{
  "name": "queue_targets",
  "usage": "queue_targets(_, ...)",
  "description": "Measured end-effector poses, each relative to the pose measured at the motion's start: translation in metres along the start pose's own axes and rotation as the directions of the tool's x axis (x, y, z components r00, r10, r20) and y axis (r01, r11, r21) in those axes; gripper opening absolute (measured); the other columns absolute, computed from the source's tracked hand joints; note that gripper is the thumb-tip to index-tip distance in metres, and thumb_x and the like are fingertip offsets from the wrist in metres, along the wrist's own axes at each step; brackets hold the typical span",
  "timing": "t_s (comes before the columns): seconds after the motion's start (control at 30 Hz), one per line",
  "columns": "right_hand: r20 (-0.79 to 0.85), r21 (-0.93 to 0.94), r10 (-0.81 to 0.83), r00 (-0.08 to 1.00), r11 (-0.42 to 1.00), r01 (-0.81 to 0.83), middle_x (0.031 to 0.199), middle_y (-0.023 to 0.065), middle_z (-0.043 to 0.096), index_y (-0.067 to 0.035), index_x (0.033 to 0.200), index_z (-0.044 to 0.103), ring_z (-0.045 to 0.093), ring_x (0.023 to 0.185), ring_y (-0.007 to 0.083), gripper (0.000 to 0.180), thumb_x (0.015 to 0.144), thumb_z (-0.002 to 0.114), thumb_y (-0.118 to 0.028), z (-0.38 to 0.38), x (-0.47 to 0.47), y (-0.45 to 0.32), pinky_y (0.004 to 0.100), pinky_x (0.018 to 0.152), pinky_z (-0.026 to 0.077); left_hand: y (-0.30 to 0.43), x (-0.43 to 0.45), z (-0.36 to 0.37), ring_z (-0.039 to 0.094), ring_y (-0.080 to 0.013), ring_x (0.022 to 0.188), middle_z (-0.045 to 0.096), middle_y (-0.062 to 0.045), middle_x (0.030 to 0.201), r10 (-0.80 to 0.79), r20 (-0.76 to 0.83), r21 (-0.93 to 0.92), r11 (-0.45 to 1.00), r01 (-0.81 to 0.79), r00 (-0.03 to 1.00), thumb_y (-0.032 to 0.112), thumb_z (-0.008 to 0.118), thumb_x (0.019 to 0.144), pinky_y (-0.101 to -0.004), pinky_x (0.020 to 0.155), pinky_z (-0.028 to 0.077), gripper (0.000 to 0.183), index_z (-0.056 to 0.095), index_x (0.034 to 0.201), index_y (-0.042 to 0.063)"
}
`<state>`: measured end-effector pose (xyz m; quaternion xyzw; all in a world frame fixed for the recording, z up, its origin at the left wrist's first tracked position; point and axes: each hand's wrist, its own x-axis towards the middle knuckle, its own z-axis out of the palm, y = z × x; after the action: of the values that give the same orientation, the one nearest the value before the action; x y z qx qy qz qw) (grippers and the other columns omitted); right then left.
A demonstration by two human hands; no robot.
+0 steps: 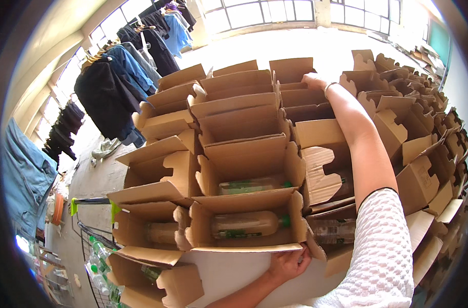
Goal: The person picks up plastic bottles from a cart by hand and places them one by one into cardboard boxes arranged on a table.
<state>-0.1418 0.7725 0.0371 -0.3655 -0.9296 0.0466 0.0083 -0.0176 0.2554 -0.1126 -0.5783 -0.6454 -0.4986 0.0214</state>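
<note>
Open cardboard boxes stand in rows before me. My right hand (315,81) reaches to the far row, its fingers closed over the edge of a cardboard box flap (291,69). Close to me, my left hand (290,262) is curled against the near edge of an open cardboard box (247,248); the flap partly hides its fingers. In that box a clear plastic bottle with a green cap (249,224) lies on its side. Another green-capped bottle (253,186) lies in the box behind it. The box to the right holds a clear bottle (334,231).
More open boxes (418,173) crowd the right side. A wire cart or rack (89,246) with plastic bottles (99,250) stands at the lower left. Garments (106,88) hang on the left. A white surface (226,269) shows below the near box.
</note>
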Motion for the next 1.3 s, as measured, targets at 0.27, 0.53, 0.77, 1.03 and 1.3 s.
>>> queue_targets(0.27,-0.115,-0.144,-0.161,0.98,0.979,0.144,0.125,0.0056,0.073,-0.019,0.125,0.073,0.07,0.112,0.0244,0.034,0.091,0.066,-0.016,0.018,0.033,0.03,0.0385,0.099,0.054,-0.004,0.008,-0.003,0.062,-0.0208,0.056,0.06,0.0,0.063,0.061,0.034,0.0,0.998,-0.061,0.998,0.008,0.074,0.076,-0.035,0.056,0.049,0.012,0.063,0.081,0.01)
queue_targets(0.53,-0.183,0.188,-0.352,0.918,0.904,0.384,0.099,0.0102,0.077,-0.005,0.104,0.078,0.068,0.091,0.0192,0.022,0.087,0.07,-0.017,-0.103,-0.01,0.058,0.036,0.086,0.055,-0.005,0.006,0.008,0.066,-0.0296,0.061,0.064,-0.011,0.067,0.056,0.02,-0.071,0.996,-0.055,0.998,0.009,0.071,0.078,-0.0423,0.057,0.052,0.009,0.062,0.081,0.009)
queue_targets(0.77,-0.102,-0.117,-0.46,0.882,0.886,0.448,0.108,0.0112,0.073,-0.004,0.116,0.07,0.068,0.101,0.0294,0.026,0.096,0.069,-0.021,-0.175,-0.3,-0.032,0.0432,0.096,0.05,-0.006,0.011,0.013,0.064,-0.0354,0.065,0.065,-0.014,0.07,0.026,0.006,-0.047,0.999,-0.026,1.0,0.011,0.066,0.081,-0.0514,0.068,0.051,0.002,0.065,0.08,0.009)
queue_targets(1.03,0.16,-0.155,-0.365,0.917,0.908,0.389,0.116,0.0088,0.073,-0.009,0.123,0.07,0.064,0.116,0.0258,0.033,0.094,0.074,-0.024,-0.192,-0.619,-0.045,0.0433,0.113,0.042,-0.013,0.011,0.02,0.067,-0.0414,0.067,0.068,-0.017,0.074,0.065,-0.018,-0.08,0.995,-0.067,0.998,0.014,0.063,0.089,-0.0536,0.062,0.053,0.01,0.061,0.082,0.006)
queue_targets(1.3,0.047,-0.317,-0.226,0.973,0.92,0.23,0.136,0.0077,0.061,-0.015,0.145,0.053,0.053,0.135,0.0269,0.08,0.073,0.087,-0.005,-0.091,-0.718,0.033,0.0444,0.123,0.034,0.015,-0.027,-0.018,0.068,-0.0391,0.098,0.07,-0.022,0.109,-0.123,0.253,0.083,0.991,0.106,0.959,0.013,0.059,0.095,-0.0512,0.082,0.055,0.013,0.067,0.098,0.003)
